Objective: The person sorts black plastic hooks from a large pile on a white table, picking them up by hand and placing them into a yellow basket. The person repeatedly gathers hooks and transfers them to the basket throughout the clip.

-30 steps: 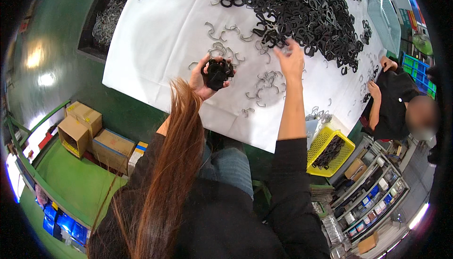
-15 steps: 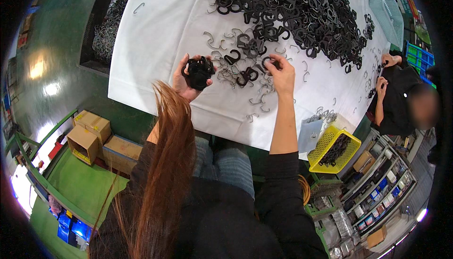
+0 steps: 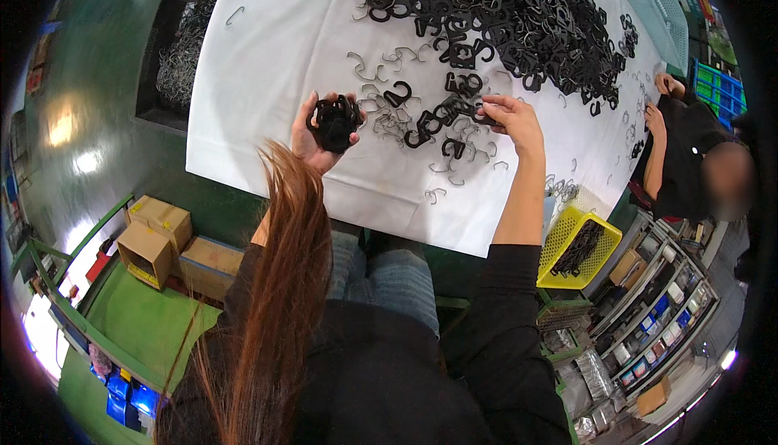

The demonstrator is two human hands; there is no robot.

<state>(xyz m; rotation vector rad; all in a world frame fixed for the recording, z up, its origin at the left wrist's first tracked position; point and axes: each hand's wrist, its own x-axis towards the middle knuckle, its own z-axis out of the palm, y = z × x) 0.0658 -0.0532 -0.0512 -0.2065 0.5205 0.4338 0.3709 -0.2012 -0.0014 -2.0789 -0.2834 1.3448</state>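
A clump of black hooks [image 3: 334, 123] fills my left hand [image 3: 310, 143], whose fingers curl around it above the white-covered table [image 3: 267, 64]. Over the loose parts, my right hand [image 3: 514, 121] pinches a black hook [image 3: 485, 113] between thumb and fingertips. Between the two hands lie scattered grey metal hooks [image 3: 392, 123] and several black hooks [image 3: 397, 94]. Beyond them spreads a large heap of black hooks [image 3: 519, 19].
A yellow basket [image 3: 578, 244] holding dark pieces stands by the table's near right edge. A pale blue basket [image 3: 658, 11] sits at the far right. At right, a co-worker [image 3: 689, 149] handles something. Left of the table is a dark bin [image 3: 185, 68] of metal wire pieces.
My right hand has moved to the right, away from the left hand. Some black hooks near it have shifted among the grey ones. My left hand has barely moved.
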